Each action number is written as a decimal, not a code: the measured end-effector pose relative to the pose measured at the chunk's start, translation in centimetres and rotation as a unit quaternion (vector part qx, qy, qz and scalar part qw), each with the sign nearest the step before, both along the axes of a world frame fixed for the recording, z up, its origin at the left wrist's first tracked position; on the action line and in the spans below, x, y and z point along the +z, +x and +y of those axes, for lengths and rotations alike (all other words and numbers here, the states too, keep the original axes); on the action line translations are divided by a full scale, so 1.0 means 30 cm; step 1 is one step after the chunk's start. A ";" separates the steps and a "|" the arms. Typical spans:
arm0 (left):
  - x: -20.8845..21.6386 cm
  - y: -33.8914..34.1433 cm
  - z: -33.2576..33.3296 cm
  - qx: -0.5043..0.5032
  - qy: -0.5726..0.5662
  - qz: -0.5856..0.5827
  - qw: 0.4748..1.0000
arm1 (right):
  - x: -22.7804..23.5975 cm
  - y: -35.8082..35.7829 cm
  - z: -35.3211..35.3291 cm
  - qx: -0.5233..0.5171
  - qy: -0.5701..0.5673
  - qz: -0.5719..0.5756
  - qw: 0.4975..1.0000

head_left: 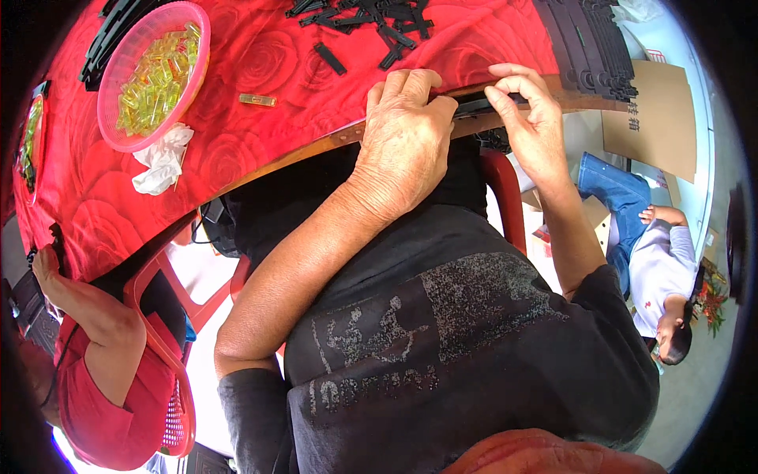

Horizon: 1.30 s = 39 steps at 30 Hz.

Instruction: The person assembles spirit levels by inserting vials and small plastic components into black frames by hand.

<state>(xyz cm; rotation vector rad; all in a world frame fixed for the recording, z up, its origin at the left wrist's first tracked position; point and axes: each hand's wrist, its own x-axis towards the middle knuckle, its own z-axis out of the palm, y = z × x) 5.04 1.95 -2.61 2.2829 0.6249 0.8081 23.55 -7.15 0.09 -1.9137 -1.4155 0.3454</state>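
At the table's near edge, a dark strip-like piece [472, 105] shows between my two hands. My left hand [407, 130] is closed with its fingers curled, and the thumb side presses on the piece's left end, which it hides. To the right, my right hand [533, 118] has thumb and forefinger bent together around the piece's other end. Its remaining fingers are curved above. Beyond my left hand lies a single small black plastic part [329, 58], with a pile of similar black parts [387, 24] behind it. One clear yellow piece [258, 100] lies farther left.
A pink basket [204, 59] holds many clear yellow pieces, beside a crumpled white tissue [163, 160]. Long black strips [588, 47] are stacked at the right on the red cloth [264, 59]. A person in red [114, 403] sits left; another person [663, 261] is at right near a cardboard box [659, 118].
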 end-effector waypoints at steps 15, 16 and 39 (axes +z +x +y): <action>0.002 0.016 0.010 0.042 -0.030 -0.008 0.999 | -0.023 0.008 0.010 -0.032 -0.018 0.096 0.995; 0.005 0.019 0.014 0.045 -0.053 -0.012 0.997 | -0.020 0.004 0.012 -0.036 -0.019 0.107 0.993; 0.024 0.019 0.006 0.082 -0.002 0.023 0.996 | -0.036 0.043 -0.039 0.007 -0.025 -0.112 0.993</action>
